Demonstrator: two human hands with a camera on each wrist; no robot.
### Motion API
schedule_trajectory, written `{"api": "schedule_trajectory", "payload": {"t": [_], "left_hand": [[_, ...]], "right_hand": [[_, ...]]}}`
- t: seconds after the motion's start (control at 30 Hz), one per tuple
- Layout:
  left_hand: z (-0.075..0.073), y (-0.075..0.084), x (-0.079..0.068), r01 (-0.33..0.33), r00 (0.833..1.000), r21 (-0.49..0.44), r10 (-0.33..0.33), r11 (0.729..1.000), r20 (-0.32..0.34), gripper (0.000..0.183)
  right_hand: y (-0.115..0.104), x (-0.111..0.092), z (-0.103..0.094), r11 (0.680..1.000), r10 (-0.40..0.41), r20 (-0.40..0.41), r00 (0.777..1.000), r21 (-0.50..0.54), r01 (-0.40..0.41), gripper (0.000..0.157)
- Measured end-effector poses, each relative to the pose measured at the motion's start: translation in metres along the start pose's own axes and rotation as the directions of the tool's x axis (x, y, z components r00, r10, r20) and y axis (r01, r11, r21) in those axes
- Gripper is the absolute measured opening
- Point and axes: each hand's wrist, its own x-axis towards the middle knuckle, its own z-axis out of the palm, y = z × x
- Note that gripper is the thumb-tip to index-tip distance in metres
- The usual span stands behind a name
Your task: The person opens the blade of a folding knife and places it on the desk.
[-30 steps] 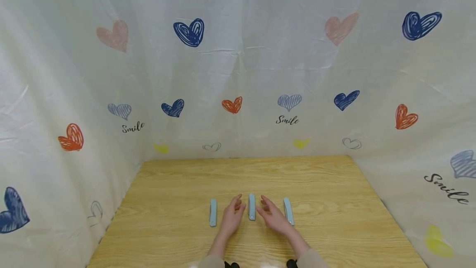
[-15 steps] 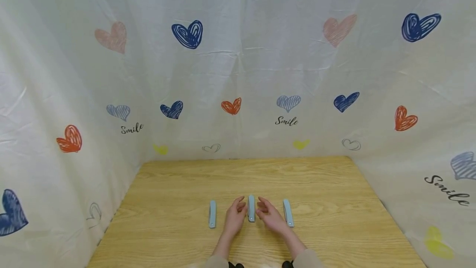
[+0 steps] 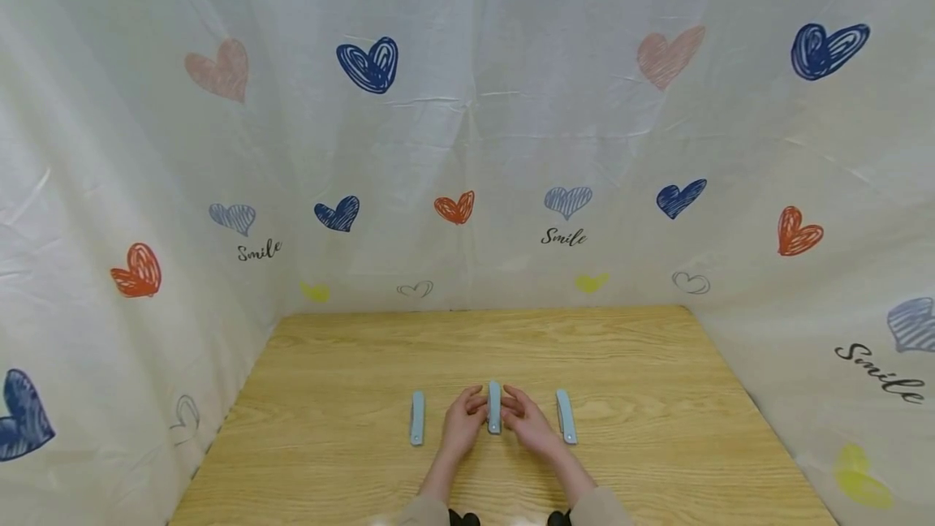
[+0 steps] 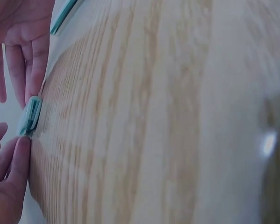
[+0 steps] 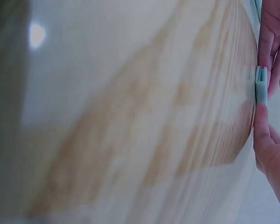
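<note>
Three slim light-blue folded pieces, each with a small round pin at its near end, lie lengthwise on the wooden table; their kind is unclear. My left hand (image 3: 462, 424) and right hand (image 3: 531, 427) stand on either side of the middle piece (image 3: 494, 407). In the left wrist view the fingertips of both hands meet that piece (image 4: 31, 115) from opposite sides, or come very close. The right wrist view has the same piece (image 5: 261, 84) between them. Neither hand curls round it. The left piece (image 3: 417, 418) and right piece (image 3: 566, 416) lie outside the hands.
The wood-grain table (image 3: 351, 364) reaches back to a white curtain (image 3: 467, 136) printed with hearts and the word Smile. Curtain cloth also hangs along the left and right sides. Dark wrist gear shows below the sleeves.
Both hands have drawn inward, narrowing the gaps beside the middle piece until the fingers are at its sides. All three pieces keep their places on the table.
</note>
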Motion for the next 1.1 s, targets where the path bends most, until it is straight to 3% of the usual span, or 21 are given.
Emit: {"api": "schedule_trajectory", "payload": {"t": [0.23, 0.43, 0.73, 0.87, 1.1], "left_hand": [[0.005, 0.0, 0.0, 0.009, 0.996, 0.023, -0.007, 1.0, -0.09, 0.034], [0.008, 0.0, 0.0, 0.052, 0.988, -0.025, -0.055, 0.998, -0.147, 0.034], [0.011, -0.003, 0.0, 0.051, 0.99, -0.192, -0.075, 0.98, -0.117, 0.034], [0.012, -0.005, -0.001, 0.053, 0.993, -0.22, -0.075, 0.974, -0.094, 0.038], [0.011, -0.003, 0.001, 0.083, 0.996, -0.255, -0.087, 0.963, -0.002, 0.041]], "right_hand": [[0.001, -0.002, 0.002, 1.0, 0.005, -0.006, 1.0, 0.005, -0.005, 0.052], [0.001, -0.004, 0.002, 1.0, 0.005, -0.019, 1.0, 0.006, -0.005, 0.053], [0.001, -0.006, 0.002, 0.999, -0.043, -0.085, 0.995, 0.002, 0.044, 0.05], [0.001, -0.006, 0.002, 0.999, -0.037, -0.107, 0.994, -0.018, 0.036, 0.047], [-0.027, -0.017, 0.003, 0.999, -0.033, -0.145, 0.989, 0.019, 0.036, 0.044]]}}
